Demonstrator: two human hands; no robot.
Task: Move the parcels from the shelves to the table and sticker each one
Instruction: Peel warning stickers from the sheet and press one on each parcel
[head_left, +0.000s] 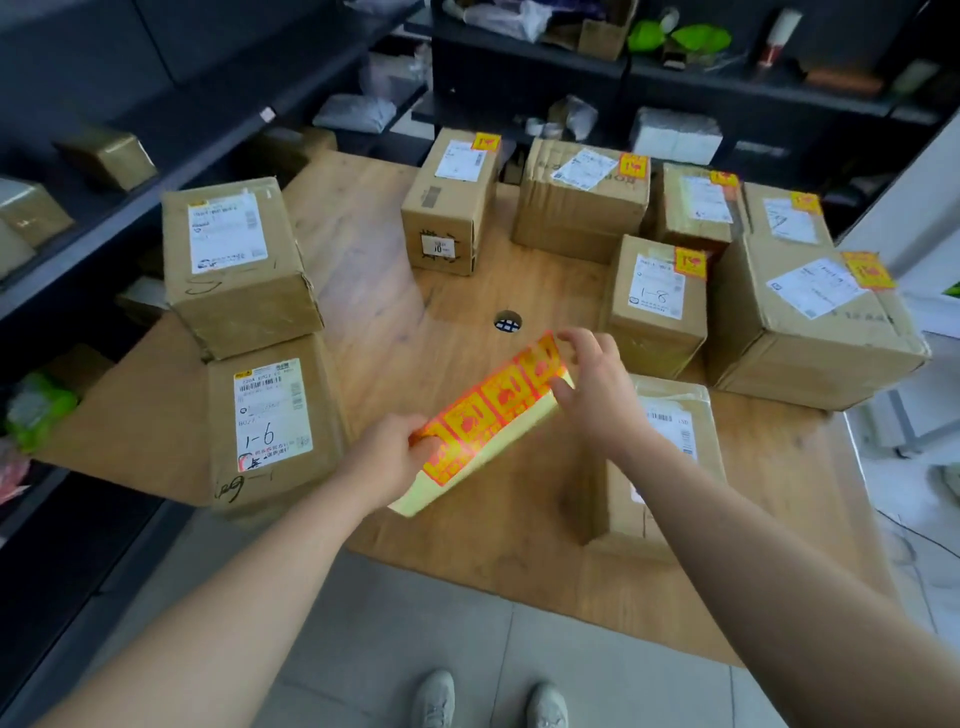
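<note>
- Over the middle of the wooden surface, the left hand grips the near end of the orange sticker sheet. The right hand pinches its far end, with fingers curled at a sticker's edge.
- Six parcels at the far and right sides already have an orange sticker, like the "1-8" box.
- Three do not: the tall box on the left, the "1-6" box nearer, and the near-right box under the right arm.
- If the sticker is pulled too fast, it could tear or fold and stick to itself.
- It could cling to the fingers and go on crooked, or cover a barcode.
- A bare box could get missed, and more parcels seem to wait on the shelves.
</note>
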